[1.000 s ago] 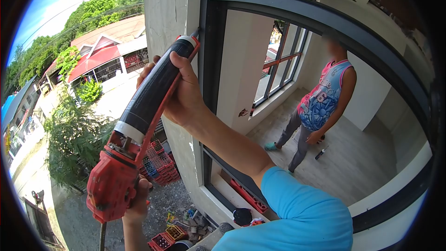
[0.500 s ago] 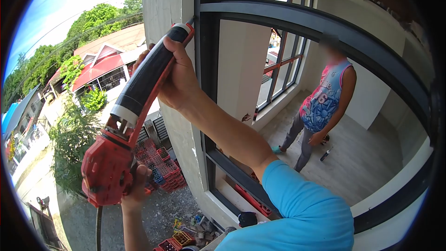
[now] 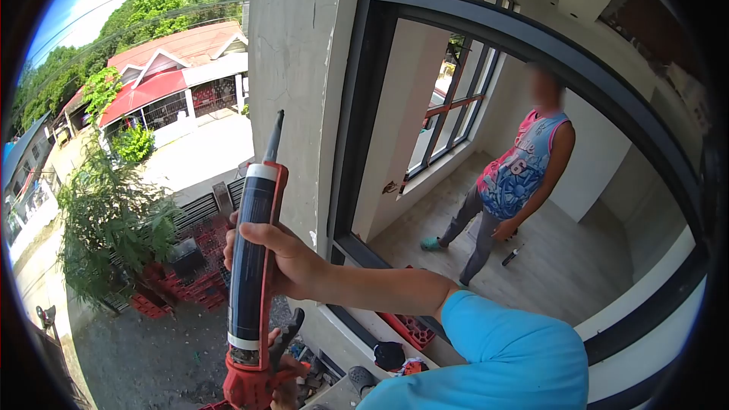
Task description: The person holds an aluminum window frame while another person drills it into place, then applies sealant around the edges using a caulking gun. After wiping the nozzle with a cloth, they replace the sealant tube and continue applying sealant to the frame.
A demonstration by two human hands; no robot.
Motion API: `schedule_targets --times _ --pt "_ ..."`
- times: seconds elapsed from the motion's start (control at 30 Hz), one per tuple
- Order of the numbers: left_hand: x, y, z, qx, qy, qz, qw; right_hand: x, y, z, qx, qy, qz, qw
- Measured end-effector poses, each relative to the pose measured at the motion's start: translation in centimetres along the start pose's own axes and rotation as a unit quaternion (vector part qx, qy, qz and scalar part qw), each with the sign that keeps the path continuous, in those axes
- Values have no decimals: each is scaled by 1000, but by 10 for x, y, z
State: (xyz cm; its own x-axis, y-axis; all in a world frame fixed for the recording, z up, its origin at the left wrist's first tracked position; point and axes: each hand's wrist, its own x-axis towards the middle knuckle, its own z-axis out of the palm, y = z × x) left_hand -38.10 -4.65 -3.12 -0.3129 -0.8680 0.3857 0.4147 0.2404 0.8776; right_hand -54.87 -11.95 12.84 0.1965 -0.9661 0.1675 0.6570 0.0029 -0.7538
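A red caulking gun stands nearly upright in front of me, loaded with a dark sealant cartridge with white ends. Its grey nozzle points up, apart from the concrete wall behind it. My right hand is wrapped around the cartridge and frame, thumb on the near side. Low at the image edge, my left hand grips the gun by its handle, partly hidden by the red body. A black lever sticks out beside it.
A dark window frame stands at my right; a person stands inside the room. A tube lies on the floor there. Below outside are red crates, and a dark cap lies near the sill. Houses stand across the road.
The caulking gun has come down and away from the window frame, its nozzle leaving the frame's edge. It has turned from slanted to nearly upright. Both hands keep their hold.
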Motion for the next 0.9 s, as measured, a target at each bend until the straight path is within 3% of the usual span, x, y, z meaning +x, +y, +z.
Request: schedule_targets --times 0.1,0.2,0.47,0.53,0.67,0.9 --pt "-79 -18 -20 -130 101 -217 962 -35 80 -41 83 123 106 983" --pt "-130 -23 -38 -218 182 -318 904 -66 147 -77 142 232 170 947" --pt "-211 -26 -63 -292 249 -419 823 -123 236 -130 182 409 239 862" --pt "-214 -27 -62 -241 225 -434 838 -131 248 -141 200 417 246 852" --pt "-237 -47 -71 -278 230 -443 821 -141 263 -151 221 443 231 838" --pt "-255 -86 -90 -168 164 -528 816 -153 282 -162 182 456 247 835"
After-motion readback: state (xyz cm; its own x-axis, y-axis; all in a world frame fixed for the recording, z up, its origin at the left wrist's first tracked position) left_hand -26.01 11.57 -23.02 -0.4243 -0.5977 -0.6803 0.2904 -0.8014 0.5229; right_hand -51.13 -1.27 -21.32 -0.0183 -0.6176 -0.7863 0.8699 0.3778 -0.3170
